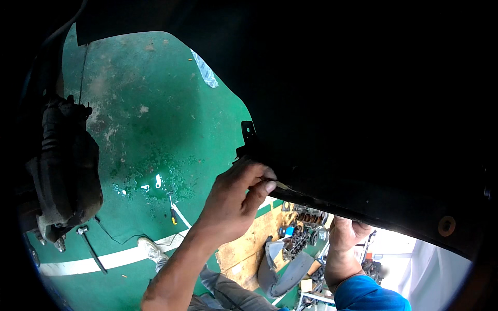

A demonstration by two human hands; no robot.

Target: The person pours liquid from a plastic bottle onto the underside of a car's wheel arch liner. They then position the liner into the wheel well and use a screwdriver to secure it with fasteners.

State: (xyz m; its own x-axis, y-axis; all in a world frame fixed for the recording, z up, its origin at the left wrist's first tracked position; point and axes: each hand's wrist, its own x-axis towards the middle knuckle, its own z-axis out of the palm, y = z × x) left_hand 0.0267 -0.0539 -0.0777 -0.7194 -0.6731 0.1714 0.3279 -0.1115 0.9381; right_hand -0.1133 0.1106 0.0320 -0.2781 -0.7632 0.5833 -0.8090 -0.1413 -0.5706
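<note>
— Under the big black panel [363, 129], what is seen of the hands?

— The left hand [236, 194] is raised to the lower edge of the panel, and its fingers [259, 189] are closed on that edge, just below a small black bracket [248, 133]. A thin pale strip [281, 185] is pinched at the fingertips (what it is cannot be told). The right hand [346, 233] is raised further along the same edge, and the edge is gripped by it from below. A blue sleeve [365, 295] is worn on that arm. The two hands are kept apart from each other.

— And where is the panel placed?

— It is held overhead and fills the upper right part of the view. A round brown fitting [446, 226] is seen near its lower edge, to the right of both hands.

— What else is visible around?

— A green floor [150, 119] with a white line [104, 259] is seen beyond the panel, with a wet patch on it. A screwdriver with a yellow handle [173, 212] is lying there, and a long dark tool [92, 249] is lying near the line. A grey brake part [67, 171] is hanging at the left. A shoe [151, 250] is seen beside the left forearm. Metal parts [303, 228] are laid on a brown board [249, 243], and a grey curved cover [282, 267] is resting next to them.
</note>
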